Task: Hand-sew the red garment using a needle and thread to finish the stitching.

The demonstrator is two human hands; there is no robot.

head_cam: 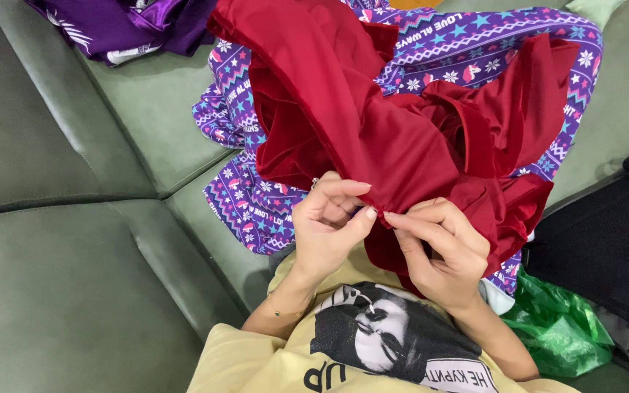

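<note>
**Two hands, one red garment**

One red garment (373, 109), one purple patterned cloth (475, 51), one shiny purple fabric (125, 25), one green plastic bag (558, 327), one dark bag (613, 240), one green couch (74, 255). Two hands, both bare.

Heaped over the purple patterned cloth, that red garment, spilling down toward the lap (folds bunched, no clear shape to tell). Pinched at its lower edge by both hands, close together, thumbs nearly touching.

Left hand (327, 222): thumb and forefinger closed on a fold of the red garment, remaining fingers curled above it. Right hand (442, 251): fingertips nipping the same hem just beside the left, rest of the red garment draped over and behind its knuckles.

Relative to the red garment: purple patterned cloth directly beneath and behind; shiny purple fabric well apart, up at the far left on the couch; green plastic bag below right, near the right forearm; dark bag farther right, beside the green plastic bag.
</note>
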